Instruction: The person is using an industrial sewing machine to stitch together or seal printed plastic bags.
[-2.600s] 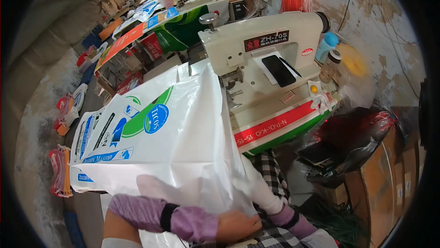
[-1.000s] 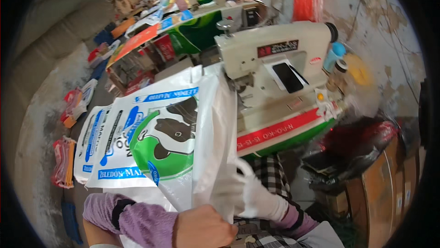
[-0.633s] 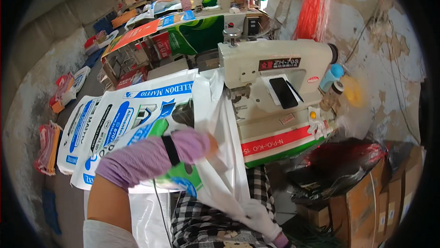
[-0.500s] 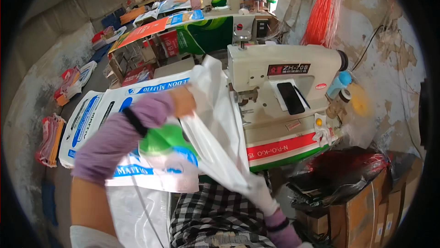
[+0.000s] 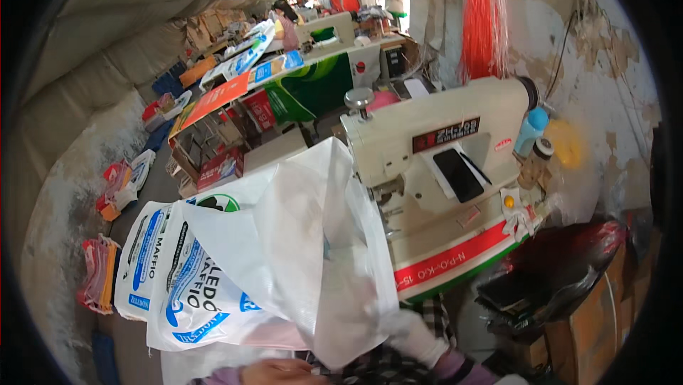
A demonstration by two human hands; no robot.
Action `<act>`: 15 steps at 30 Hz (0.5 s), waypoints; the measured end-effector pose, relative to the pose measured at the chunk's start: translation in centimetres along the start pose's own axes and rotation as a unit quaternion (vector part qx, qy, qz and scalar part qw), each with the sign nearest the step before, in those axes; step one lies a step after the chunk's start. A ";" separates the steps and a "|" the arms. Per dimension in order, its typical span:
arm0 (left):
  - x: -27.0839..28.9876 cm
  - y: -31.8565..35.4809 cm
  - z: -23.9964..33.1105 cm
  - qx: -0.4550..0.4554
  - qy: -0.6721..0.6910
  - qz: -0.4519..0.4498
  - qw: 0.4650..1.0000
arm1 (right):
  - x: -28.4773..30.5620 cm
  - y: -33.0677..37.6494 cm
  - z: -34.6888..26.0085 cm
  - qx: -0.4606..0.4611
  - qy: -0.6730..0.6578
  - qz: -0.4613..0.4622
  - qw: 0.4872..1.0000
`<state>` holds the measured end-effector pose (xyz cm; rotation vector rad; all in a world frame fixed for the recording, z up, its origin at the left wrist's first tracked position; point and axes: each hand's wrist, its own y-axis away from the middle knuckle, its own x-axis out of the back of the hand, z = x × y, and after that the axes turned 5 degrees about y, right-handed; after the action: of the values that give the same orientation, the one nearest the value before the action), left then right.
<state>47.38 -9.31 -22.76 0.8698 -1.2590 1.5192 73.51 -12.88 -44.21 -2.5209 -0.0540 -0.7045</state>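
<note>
While the left hand (image 5: 276, 371) blurs below the white sack (image 5: 274, 250), its grip impossible to tell, the gloved right hand (image 5: 418, 342) meets the sack's near right edge, finger closure unclear. The sack lies left of the sewing machine (image 5: 435, 109); beyond hang red strands (image 5: 485, 22).

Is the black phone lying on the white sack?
No, the black phone rests on a white pad on the sewing machine, to the right of the white sack.
</note>
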 end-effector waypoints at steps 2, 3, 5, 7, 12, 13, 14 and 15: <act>1.6 9.1 -4.2 0.286 0.376 0.039 0.881 | -3.0 -0.3 -2.6 0.036 -0.048 0.041 0.997; 2.5 4.4 -5.0 0.448 -0.038 0.234 0.862 | -4.5 -0.7 -2.2 -0.001 0.003 -0.006 1.000; 4.7 8.0 -14.8 0.347 -0.275 0.405 0.800 | -3.4 -3.3 -3.6 0.009 0.061 -0.082 0.995; 5.3 14.5 -22.0 0.461 -0.217 0.490 0.708 | 0.4 -4.1 -9.1 -0.105 -0.238 -0.058 0.964; 5.3 26.1 -28.9 0.612 0.410 0.523 0.428 | 10.9 1.7 -14.5 -0.129 -0.231 -0.059 0.963; 4.2 30.7 -31.0 0.606 0.410 0.533 0.425 | 12.9 3.2 -15.7 -0.139 -0.236 -0.059 0.960; 3.4 36.6 -32.0 0.624 0.319 0.522 0.486 | 15.1 4.2 -15.3 -0.157 -0.261 -0.063 0.950; 1.5 41.4 -32.4 0.626 0.235 0.506 0.545 | 16.4 5.4 -15.7 -0.170 -0.272 -0.063 0.945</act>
<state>9.00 21.67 -40.96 0.2927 0.1386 3.4447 81.16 -26.85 -27.12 -2.9966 -0.3137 -0.0385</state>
